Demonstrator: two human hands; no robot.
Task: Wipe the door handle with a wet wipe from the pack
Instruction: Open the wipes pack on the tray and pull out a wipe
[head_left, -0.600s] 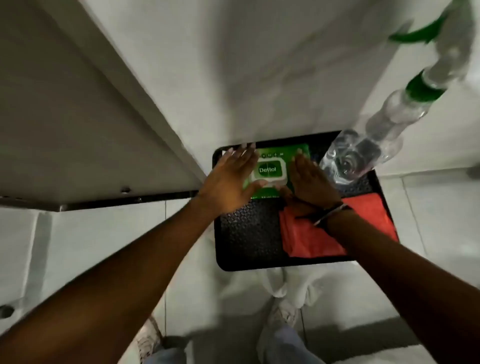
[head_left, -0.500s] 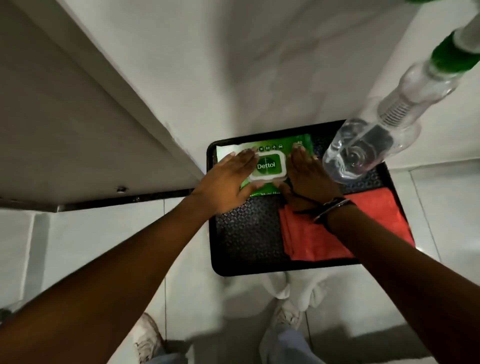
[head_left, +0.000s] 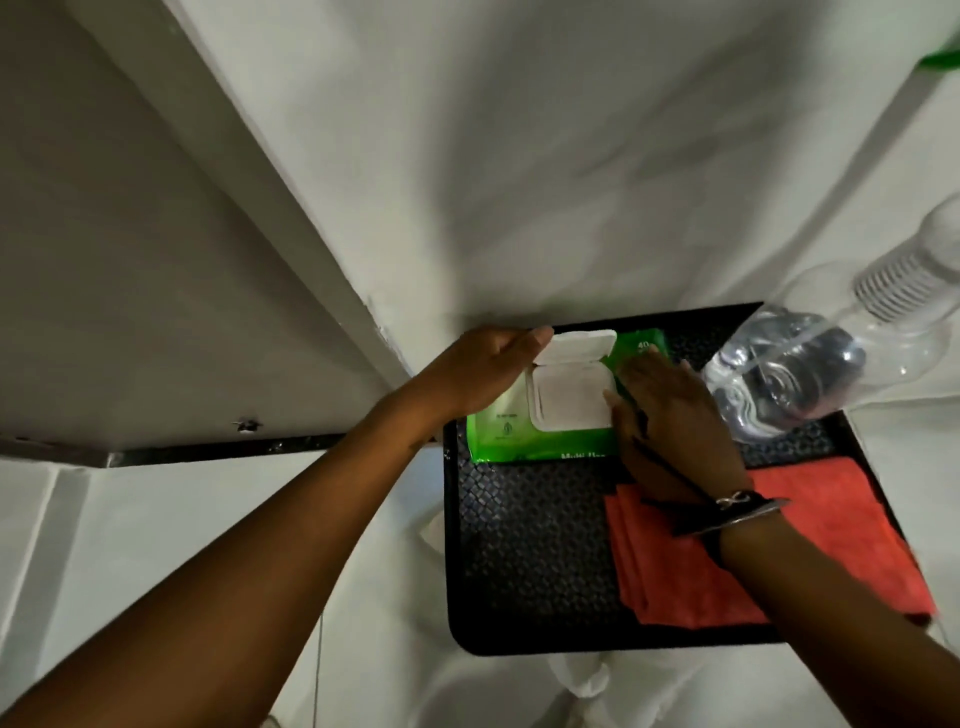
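A green wet-wipe pack (head_left: 511, 431) lies at the far left of a black tray (head_left: 530, 561) on the floor. Its white flip lid (head_left: 576, 345) stands open and shows a white opening (head_left: 569, 397). My left hand (head_left: 478, 369) grips the pack's far left end, with fingertips at the raised lid. My right hand (head_left: 670, 415) rests flat on the pack's right side, thumb at the edge of the opening. No door handle is in view.
A folded red cloth (head_left: 753, 551) lies on the tray's right half. A clear plastic bottle (head_left: 810, 374) leans over the tray's far right corner. A white door (head_left: 130, 260) with a metal bottom strip stands to the left; white wall behind.
The pack's lid was shut under both hands; now it is flipped open. My left hand slid to the pack's far left end. The camera moved closer.
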